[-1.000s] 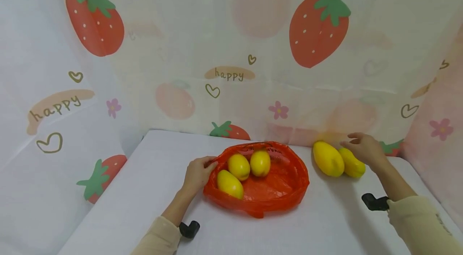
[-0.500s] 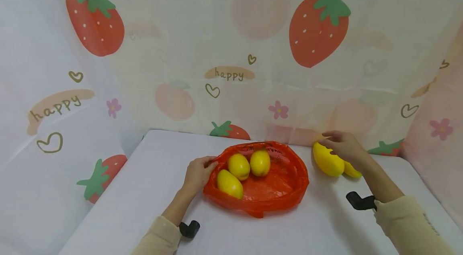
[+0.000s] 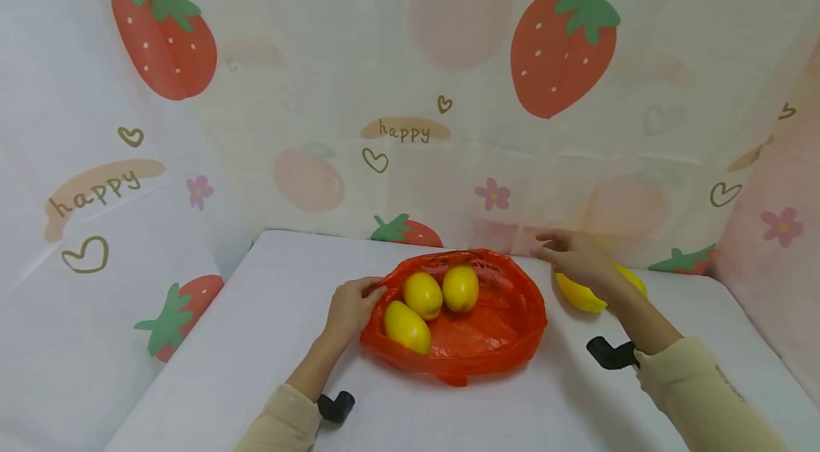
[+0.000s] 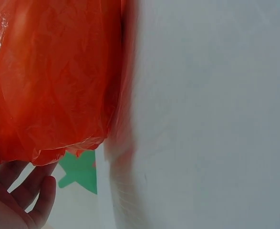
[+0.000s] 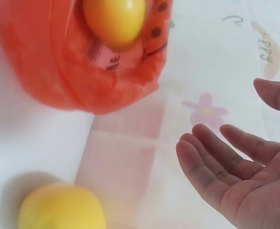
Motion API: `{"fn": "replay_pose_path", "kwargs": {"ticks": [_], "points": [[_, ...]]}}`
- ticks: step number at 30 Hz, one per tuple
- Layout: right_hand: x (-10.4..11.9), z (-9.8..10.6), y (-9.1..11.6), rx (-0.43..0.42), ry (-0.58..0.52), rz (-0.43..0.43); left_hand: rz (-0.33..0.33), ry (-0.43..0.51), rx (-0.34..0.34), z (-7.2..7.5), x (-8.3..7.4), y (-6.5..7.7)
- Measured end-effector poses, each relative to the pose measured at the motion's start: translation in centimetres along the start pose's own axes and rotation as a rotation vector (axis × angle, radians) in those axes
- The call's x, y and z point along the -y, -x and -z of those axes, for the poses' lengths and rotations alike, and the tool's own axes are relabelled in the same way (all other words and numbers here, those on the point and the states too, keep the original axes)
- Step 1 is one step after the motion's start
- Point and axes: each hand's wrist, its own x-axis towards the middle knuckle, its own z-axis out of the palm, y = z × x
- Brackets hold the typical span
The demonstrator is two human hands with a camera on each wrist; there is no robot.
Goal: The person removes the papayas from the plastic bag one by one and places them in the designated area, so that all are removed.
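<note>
A left hand point(image 3: 351, 306) is gripping a round-mouthed, shiny red plastic bag point(image 3: 461, 366) as a right hand point(image 3: 579, 260) is hovering

The bag is sitting mid-scene on a white tabletop point(image 3: 288, 288), its mouth gaping upward. Taking it as a clock face in the head view, the left hand is pinching its rim between nine and ten o'clock. Three smooth, yellow, oval fruits are lying inside: a lower fruit point(image 3: 407, 328) near nine, a middle fruit point(image 3: 423, 296) at ten and an upper fruit point(image 3: 460, 289) at twelve. Outside, near three o'clock, a large, elongated yellow fruit point(image 3: 579, 295) and another yellow fruit point(image 3: 634, 280) are resting side by side, both partly hidden by the right hand. That hand is hovering at about two o'clock, fingers loose, thumb standing wide, holding nothing. Cream sleeves point(image 3: 698, 384) are covering the forearms. Beyond twelve o'clock, a pale hanging sheet point(image 3: 346, 60) is displaying red strawberries and the word "happy."
</note>
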Motion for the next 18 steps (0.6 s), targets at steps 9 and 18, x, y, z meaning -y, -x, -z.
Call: {"fn": "replay_pose_path", "kwargs": {"ticks": [9, 18], "points": [[1.4, -2.1, -0.6, 0.015, -0.109, 0.103, 0.012, -0.002, 0.001, 0.0, -0.1, 0.0], [1.8, -4.4, -2.0, 0.045, -0.123, 0.031, 0.015, -0.006, -0.001, -0.1, -0.2, 0.0]]}}
